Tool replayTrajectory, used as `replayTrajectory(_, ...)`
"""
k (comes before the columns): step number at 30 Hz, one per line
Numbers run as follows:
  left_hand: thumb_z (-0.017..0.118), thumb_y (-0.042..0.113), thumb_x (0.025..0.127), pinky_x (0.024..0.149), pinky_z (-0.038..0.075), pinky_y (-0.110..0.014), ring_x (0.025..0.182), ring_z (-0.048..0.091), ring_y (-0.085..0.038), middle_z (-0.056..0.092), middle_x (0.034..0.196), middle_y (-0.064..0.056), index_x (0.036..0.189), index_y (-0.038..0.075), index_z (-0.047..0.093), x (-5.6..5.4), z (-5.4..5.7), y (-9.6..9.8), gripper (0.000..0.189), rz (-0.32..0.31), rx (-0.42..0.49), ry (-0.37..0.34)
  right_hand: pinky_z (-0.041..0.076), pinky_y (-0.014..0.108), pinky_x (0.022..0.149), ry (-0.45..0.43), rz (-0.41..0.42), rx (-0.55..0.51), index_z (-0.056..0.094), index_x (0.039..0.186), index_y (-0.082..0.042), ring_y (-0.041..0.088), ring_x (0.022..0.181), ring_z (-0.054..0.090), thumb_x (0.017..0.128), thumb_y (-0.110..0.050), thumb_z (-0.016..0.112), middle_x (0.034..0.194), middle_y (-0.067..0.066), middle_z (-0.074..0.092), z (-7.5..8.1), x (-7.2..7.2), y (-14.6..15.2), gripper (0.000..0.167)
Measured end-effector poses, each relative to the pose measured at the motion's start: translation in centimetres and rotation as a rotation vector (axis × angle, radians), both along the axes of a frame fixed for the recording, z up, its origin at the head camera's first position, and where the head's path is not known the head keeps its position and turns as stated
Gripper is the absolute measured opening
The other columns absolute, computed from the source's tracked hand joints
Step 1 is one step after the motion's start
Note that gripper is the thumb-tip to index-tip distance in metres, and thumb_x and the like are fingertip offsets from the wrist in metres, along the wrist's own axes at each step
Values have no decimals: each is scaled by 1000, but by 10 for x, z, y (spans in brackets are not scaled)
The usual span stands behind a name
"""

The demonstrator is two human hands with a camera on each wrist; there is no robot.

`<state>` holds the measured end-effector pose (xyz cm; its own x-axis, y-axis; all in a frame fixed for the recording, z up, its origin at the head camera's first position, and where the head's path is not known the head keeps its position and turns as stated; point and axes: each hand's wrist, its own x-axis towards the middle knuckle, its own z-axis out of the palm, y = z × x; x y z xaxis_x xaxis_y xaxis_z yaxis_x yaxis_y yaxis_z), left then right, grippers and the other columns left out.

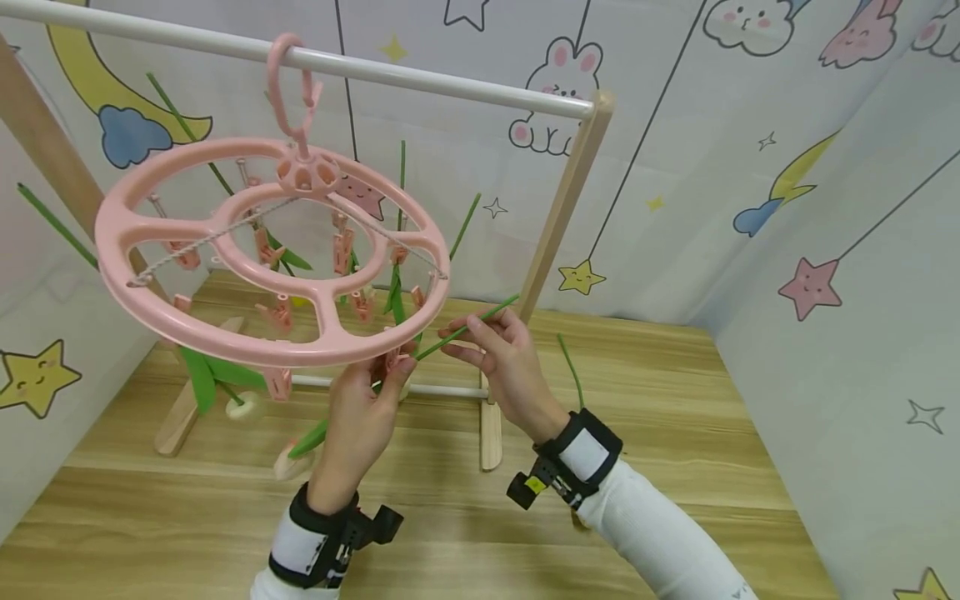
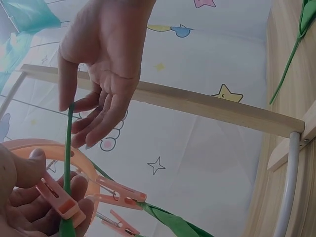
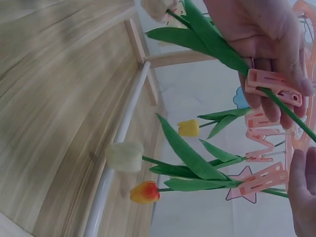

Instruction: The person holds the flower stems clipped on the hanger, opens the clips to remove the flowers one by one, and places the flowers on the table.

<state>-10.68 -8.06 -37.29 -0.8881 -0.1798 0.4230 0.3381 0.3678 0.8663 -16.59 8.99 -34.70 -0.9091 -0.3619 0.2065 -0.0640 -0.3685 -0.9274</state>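
Observation:
A pink round clip hanger [image 1: 217, 337] hangs by its hook from a white rod. My left hand [image 1: 360, 417] pinches one of its pink clothespins [image 2: 61, 200] at the near right of the ring, thumb on one side and fingers on the other. Through that clothespin runs the green stem of an artificial tulip [image 3: 207, 39], its leaves and whitish bloom hanging downward. Higher up, my right hand [image 1: 510, 367] holds the stem's free end [image 1: 465, 329] between thumb and fingers. Other clothespins hold more tulips, among them a yellow [image 3: 188, 128], a white [image 3: 124, 157] and an orange-red one [image 3: 144, 192].
A wooden stand post [image 1: 566, 200] rises right of the ring, its white lower rod [image 1: 450, 391] running behind my hands. Another green stem [image 1: 570, 371] lies on the wooden table [image 1: 660, 400] beyond my right wrist. Patterned cloth walls [image 1: 637, 233] enclose the table.

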Motion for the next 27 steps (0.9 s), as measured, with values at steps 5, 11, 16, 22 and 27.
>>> replayTrajectory(5,63,15,96,68,49,-17,76,56,-9,64,89,-10,113,2,66,-1,-1,1,21,9,13,-30,59,34,87,30,-41,-33,45,109,-12,14,94,67,107,-15,40,97,0,65,-1,1,-6,6)
replayTrajectory(11,60,19,99,66,51,-16,77,61,-12,68,90,-12,112,3,67,-2,-1,2,22,10,42,-47,60,32,81,73,-146,6,39,114,-12,15,92,66,109,-19,35,98,0,61,-4,3,-13,10)
replayTrajectory(16,56,21,100,69,52,-16,78,65,-15,70,92,-13,112,4,67,-2,-2,1,24,7,55,-44,61,33,78,88,-242,43,37,119,-11,12,88,66,108,-17,37,100,2,58,-5,4,-18,12)
replayTrajectory(22,59,17,99,69,50,-15,79,62,-6,69,93,-13,111,3,68,-4,-5,0,21,-20,106,-38,60,30,79,71,-253,44,33,123,-10,11,88,66,105,-6,43,102,3,53,-4,6,-22,21)
replayTrajectory(27,64,14,96,67,48,-14,77,60,-2,69,97,-14,111,2,69,-3,-3,-1,20,-19,152,-35,58,29,84,70,-228,60,30,124,-11,8,89,65,102,-1,47,105,2,51,-5,8,-23,29)
